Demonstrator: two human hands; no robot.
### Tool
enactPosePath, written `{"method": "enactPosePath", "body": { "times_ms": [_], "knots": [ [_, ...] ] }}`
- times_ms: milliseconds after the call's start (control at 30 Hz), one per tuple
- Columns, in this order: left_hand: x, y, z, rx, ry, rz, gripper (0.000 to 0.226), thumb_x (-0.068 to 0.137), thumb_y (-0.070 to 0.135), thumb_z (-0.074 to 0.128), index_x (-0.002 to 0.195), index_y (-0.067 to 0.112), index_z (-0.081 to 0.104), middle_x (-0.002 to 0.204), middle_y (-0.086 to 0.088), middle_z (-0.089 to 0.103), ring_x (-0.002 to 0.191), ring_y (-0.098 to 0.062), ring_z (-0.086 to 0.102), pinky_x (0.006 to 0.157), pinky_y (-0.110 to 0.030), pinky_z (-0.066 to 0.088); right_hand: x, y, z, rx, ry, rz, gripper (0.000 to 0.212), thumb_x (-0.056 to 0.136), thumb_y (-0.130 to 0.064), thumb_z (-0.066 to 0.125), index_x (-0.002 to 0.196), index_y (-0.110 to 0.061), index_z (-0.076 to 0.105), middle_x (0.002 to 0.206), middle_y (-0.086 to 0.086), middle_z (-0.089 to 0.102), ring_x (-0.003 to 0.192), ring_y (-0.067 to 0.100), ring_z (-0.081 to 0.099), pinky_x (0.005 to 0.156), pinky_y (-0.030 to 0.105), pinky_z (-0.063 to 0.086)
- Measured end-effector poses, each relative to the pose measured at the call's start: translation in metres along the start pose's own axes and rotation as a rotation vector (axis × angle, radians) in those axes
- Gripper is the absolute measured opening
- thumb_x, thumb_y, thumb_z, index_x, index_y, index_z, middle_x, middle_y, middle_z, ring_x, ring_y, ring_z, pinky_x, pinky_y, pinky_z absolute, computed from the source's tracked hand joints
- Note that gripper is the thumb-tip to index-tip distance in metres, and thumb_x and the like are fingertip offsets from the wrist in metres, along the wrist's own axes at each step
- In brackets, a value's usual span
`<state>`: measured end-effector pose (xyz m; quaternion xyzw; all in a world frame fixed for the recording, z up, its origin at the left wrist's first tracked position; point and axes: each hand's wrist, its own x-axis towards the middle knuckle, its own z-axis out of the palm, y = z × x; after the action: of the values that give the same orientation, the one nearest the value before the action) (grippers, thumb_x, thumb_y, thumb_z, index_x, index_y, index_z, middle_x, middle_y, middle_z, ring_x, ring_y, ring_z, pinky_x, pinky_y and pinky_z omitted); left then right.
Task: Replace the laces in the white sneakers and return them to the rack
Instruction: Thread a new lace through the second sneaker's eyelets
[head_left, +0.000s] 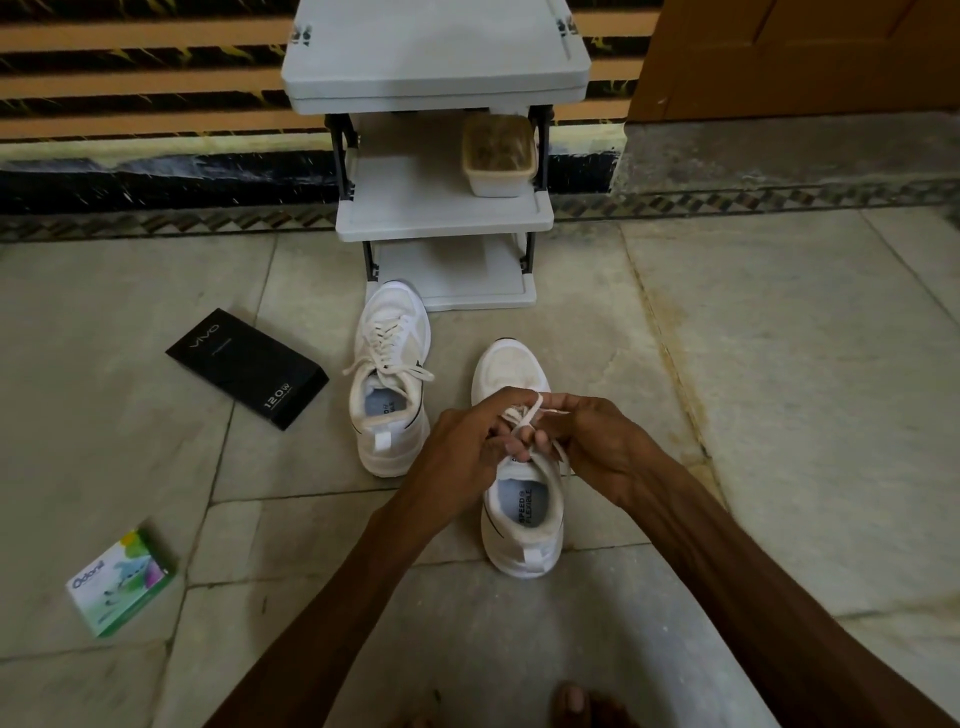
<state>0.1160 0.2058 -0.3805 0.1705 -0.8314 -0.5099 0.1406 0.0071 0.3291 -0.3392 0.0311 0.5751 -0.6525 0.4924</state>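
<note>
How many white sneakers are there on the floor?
2. The laced sneaker stands at the foot of the rack. The nearer sneaker sits to its right, where the left hand and right hand pinch its lace. None seems hidden.

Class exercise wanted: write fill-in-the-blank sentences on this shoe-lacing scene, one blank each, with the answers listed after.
1. The left hand and right hand pinch the ____ of the near sneaker.
2. The black box lies to the ____ of the far sneaker.
3. The tub stands on the rack's ____ shelf.
4. Both sneakers stand on the ____.

Missing words: lace; left; middle; floor.
</note>
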Motion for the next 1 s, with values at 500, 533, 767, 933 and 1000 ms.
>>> {"method": "enactPosePath", "body": {
  "times_ms": [500,533,767,933,1000],
  "knots": [
    [0.013,0.018,-0.019,0.026,-0.313,-0.045,0.044,0.084,-0.005,0.057,0.109,0.027,0.042,0.064,0.013,0.066,0.058,0.0,0.058,0.063,-0.021,0.047,-0.002,-0.016,-0.009,-0.802,-0.053,-0.408,0.054,0.067,0.002,0.084,0.103,-0.008,0.045,0.075,0.012,0.072,0.068,0.023,0.07,0.067,0.034,0.06],
    [0.015,0.016,-0.019,0.023,-0.322,-0.06,0.043,0.085,-0.003,0.058,0.109,0.027,0.039,0.066,0.012,0.068,0.062,-0.004,0.062,0.066,-0.026,0.051,-0.003,-0.018,-0.008,-0.942,-0.054,-0.515,0.053,0.066,0.001,0.084,0.1,-0.011,0.045,0.072,0.007,0.071,0.065,0.018,0.07,0.064,0.03,0.059],
    [0.017,0.009,-0.015,-0.015,-0.259,-0.165,0.043,0.089,0.003,0.058,0.115,0.031,0.039,0.077,0.002,0.072,0.077,-0.016,0.07,0.077,-0.039,0.058,-0.007,0.013,-0.004,-1.574,0.035,-1.237,0.041,0.073,-0.011,0.078,0.099,-0.019,0.048,0.072,0.0,0.063,0.056,0.015,0.053,0.05,0.025,0.042],
    [0.02,0.017,-0.016,-0.171,-0.274,-0.386,0.022,0.1,0.01,0.047,0.11,0.009,0.066,0.075,-0.004,0.067,0.064,-0.011,0.062,0.061,-0.019,0.046,0.002,0.04,-0.018,-1.503,0.092,-1.465,0.037,0.081,-0.01,0.071,0.11,-0.014,0.049,0.084,0.009,0.066,0.067,0.023,0.058,0.053,0.031,0.048],
    [0.025,0.023,-0.017,-0.18,-0.304,-0.449,0.024,0.101,0.013,0.046,0.103,-0.002,0.066,0.075,-0.01,0.062,0.059,-0.012,0.056,0.055,-0.016,0.044,0.003,0.043,-0.018,-1.453,0.102,-1.471,0.033,0.085,-0.012,0.07,0.112,-0.011,0.051,0.087,0.011,0.067,0.073,0.023,0.059,0.058,0.03,0.05]
  ]
}}
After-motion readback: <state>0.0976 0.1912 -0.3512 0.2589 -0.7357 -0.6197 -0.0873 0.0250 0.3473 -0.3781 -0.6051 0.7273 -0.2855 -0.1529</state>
